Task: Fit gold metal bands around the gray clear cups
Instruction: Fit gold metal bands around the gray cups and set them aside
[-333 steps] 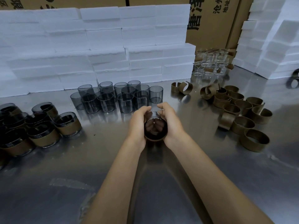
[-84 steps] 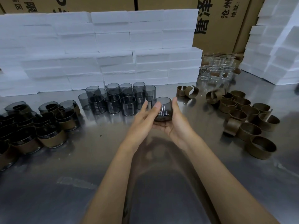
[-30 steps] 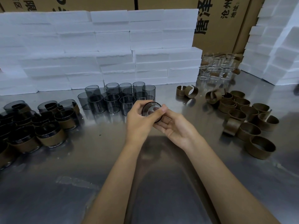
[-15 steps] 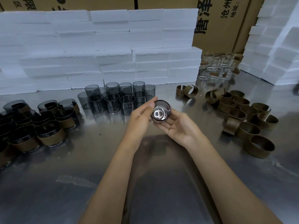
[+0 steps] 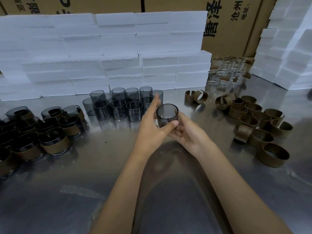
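- Since half a second ago I have turned the gray cup [image 5: 167,115] upright, mouth up.
- My right hand [image 5: 187,132] cradles it; left hand [image 5: 152,130] steadies it, thumb pressed on, forefinger straight.
- Loose gold bands [image 5: 253,122] lie right of the cup, nearer my right hand.

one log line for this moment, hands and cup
left hand: thumb on gray cup | right hand: cradles cup underneath | band: none on cup | loose bands: right, on table

Tabletop [image 5: 101,166] — brushed steel, smudged, semi-glossy. Gray cups [image 5: 118,107] smooth glossy clear plastic or glass. Gold bands [image 5: 253,115] right of cups — matt metal. Foam blocks [image 5: 118,48] behind cups, white, grainy. Cardboard boxes [image 5: 236,22] matt.
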A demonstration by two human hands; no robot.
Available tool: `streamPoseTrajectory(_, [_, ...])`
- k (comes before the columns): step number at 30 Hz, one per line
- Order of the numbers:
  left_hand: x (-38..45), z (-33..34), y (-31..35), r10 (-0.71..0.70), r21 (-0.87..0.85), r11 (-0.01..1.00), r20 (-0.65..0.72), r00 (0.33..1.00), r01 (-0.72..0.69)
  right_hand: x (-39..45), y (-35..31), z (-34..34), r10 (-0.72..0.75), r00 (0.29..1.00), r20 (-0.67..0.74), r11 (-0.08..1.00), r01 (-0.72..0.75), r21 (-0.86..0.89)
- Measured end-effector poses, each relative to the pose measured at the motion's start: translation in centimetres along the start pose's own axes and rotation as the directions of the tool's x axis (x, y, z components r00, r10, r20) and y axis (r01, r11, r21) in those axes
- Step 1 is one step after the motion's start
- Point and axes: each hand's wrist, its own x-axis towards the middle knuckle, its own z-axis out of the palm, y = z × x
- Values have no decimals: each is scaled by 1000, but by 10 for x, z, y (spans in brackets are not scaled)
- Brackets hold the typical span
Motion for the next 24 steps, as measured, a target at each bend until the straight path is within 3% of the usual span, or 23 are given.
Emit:
streamPoseTrajectory(3, [4,-2,0,64,-123,990,-102,993,-76,-3,-1,11,-102,989,-109,985,84,-154])
streamPoseTrajectory(5, [7,-4,1,-110,-370,928,-144,983,49,-4,0,17,-228,965,-129,921,171,-350])
streamPoseTrajectory(7, [11,-6,0,-254,-593,788,-68,965,166,-7,5,20,-351,936,-39,796,276,-538])
streamPoseTrajectory(9, [13,-6,0,-302,-699,677,22,953,230,-9,11,24,-420,905,70,713,377,-591])
streamPoseTrajectory(12, [13,-6,0,-311,-736,624,74,947,262,-10,11,25,-493,865,90,659,439,-611])
streamPoseTrajectory(18, [14,-12,-6,-304,-689,656,130,944,306,-11,9,23,-506,858,88,613,429,-664])
streamPoseTrajectory(24, [11,-9,-12,-339,-647,654,212,917,392,-2,7,15,-530,847,41,646,435,-627])
